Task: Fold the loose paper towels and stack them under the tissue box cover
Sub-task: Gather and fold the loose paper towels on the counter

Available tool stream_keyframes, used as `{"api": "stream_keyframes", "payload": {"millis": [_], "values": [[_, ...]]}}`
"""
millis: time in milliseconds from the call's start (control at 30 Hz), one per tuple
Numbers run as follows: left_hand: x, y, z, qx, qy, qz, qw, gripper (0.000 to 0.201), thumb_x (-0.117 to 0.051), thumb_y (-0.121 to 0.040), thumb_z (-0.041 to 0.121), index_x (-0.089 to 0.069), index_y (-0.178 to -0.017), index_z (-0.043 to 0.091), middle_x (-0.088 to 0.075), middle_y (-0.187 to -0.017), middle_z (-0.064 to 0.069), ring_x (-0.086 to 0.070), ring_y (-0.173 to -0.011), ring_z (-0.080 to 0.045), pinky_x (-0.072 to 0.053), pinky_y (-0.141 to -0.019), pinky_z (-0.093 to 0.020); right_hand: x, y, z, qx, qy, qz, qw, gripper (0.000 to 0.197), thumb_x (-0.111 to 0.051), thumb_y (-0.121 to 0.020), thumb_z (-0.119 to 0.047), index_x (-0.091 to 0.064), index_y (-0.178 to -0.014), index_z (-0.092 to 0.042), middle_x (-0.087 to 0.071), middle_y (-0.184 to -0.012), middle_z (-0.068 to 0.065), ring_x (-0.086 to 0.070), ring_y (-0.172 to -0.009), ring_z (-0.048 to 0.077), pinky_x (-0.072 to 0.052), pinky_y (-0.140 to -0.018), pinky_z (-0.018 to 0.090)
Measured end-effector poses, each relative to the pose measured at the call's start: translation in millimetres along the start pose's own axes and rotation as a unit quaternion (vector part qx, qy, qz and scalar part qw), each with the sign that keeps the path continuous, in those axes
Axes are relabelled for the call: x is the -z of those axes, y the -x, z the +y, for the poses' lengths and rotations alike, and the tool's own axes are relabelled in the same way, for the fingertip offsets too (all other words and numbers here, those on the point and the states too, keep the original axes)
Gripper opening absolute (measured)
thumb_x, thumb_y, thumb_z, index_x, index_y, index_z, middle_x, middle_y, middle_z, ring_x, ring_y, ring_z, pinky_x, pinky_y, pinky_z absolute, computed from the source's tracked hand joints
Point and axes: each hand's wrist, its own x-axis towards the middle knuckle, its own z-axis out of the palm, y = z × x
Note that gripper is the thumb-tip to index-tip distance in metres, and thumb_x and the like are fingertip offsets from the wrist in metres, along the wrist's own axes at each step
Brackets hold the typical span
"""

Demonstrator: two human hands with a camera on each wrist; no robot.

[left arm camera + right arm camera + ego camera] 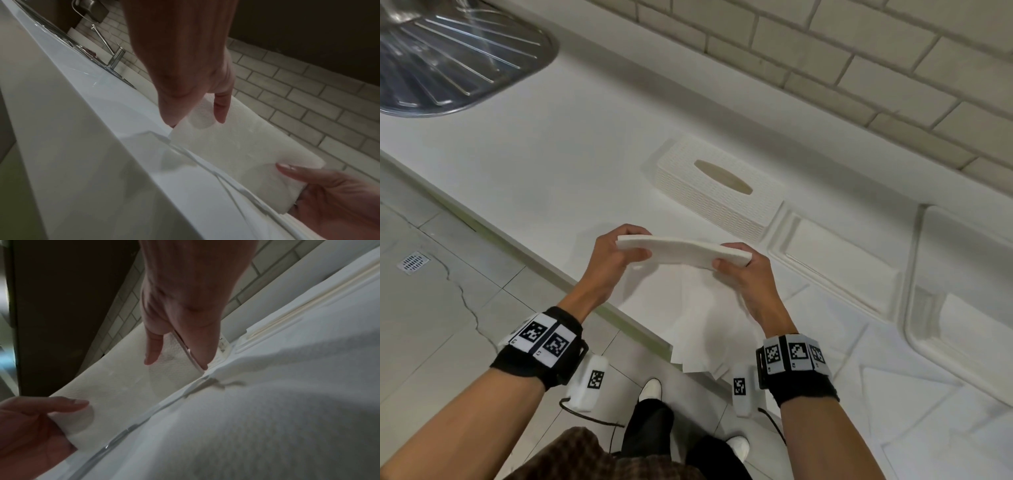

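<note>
A thick folded stack of white paper towels (683,252) hangs above the counter, held at both ends. My left hand (625,247) grips its left end and my right hand (734,263) grips its right end, thumbs underneath. The same stack (242,149) shows from below in the left wrist view, and as the stack (123,378) in the right wrist view. Loose unfolded paper towels (698,325) lie on the counter under my hands, some hanging over the front edge. The white woven tissue box cover (719,192) sits on the counter just beyond the stack.
A white countertop (571,164) runs along a tiled wall (859,68). A steel sink drainer (448,58) is at the far left. White moulded trays (835,260) lie to the right, with more loose towels (893,394). The floor is below the front edge.
</note>
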Motion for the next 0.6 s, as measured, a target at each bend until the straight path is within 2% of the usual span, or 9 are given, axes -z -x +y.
{"api": "stream_keyframes", "payload": {"millis": [100, 233, 367, 467, 600], "values": [[3.4, 0.3, -5.9, 0.024, -0.011, -0.011, 1.0, 0.032, -0.064, -0.069, -0.007, -0.065, -0.086, 0.02, -0.063, -0.089, -0.004, -0.058, -0.084, -0.022, -0.049, -0.068, -0.028, -0.2, 2.1, 3.1, -0.006, 0.009, -0.005, 1.0, 0.027, -0.071, -0.079, 0.005, -0.07, -0.088, -0.02, -0.067, -0.093, 0.006, -0.062, -0.092, 0.025, -0.052, -0.092, 0.043], [5.0, 2.2, -2.1, 0.009, 0.003, -0.007, 1.0, 0.026, -0.06, -0.066, 0.001, -0.066, -0.084, 0.019, -0.064, -0.093, -0.001, -0.057, -0.087, -0.019, -0.045, -0.071, -0.025, 0.8, 2.4, 0.4, 0.011, 0.015, -0.001, 1.0, 0.027, -0.067, -0.082, 0.006, -0.071, -0.086, -0.021, -0.067, -0.088, 0.003, -0.059, -0.087, 0.02, -0.05, -0.082, 0.034], [3.6, 3.0, -4.7, 0.022, -0.01, -0.013, 1.0, 0.034, -0.059, -0.062, 0.001, -0.063, -0.09, 0.019, -0.061, -0.095, -0.001, -0.055, -0.088, -0.017, -0.045, -0.069, -0.023, 1.4, 3.9, 6.3, -0.007, 0.015, -0.011, 1.0, 0.027, -0.068, -0.082, 0.006, -0.07, -0.091, -0.02, -0.066, -0.091, 0.002, -0.06, -0.09, 0.021, -0.052, -0.088, 0.039], [4.1, 0.1, -11.1, 0.039, -0.037, -0.003, 0.999, 0.034, -0.056, -0.079, -0.009, -0.062, -0.091, 0.022, -0.06, -0.094, -0.001, -0.053, -0.09, -0.02, -0.043, -0.071, -0.023, 2.3, 3.6, 10.3, 0.0, 0.039, -0.016, 0.999, 0.029, -0.065, -0.084, 0.006, -0.07, -0.094, -0.021, -0.066, -0.093, 0.001, -0.059, -0.093, 0.02, -0.048, -0.088, 0.037], [-2.0, 0.7, -2.6, 0.006, -0.087, 0.01, 0.996, 0.028, -0.054, -0.093, 0.001, -0.061, -0.093, 0.028, -0.062, -0.094, 0.002, -0.056, -0.086, -0.015, -0.043, -0.075, -0.025, 10.1, 5.7, 4.1, 0.015, 0.071, 0.005, 0.997, 0.028, -0.06, -0.09, -0.002, -0.067, -0.095, -0.029, -0.068, -0.094, -0.002, -0.063, -0.092, 0.018, -0.05, -0.09, 0.035]]}}
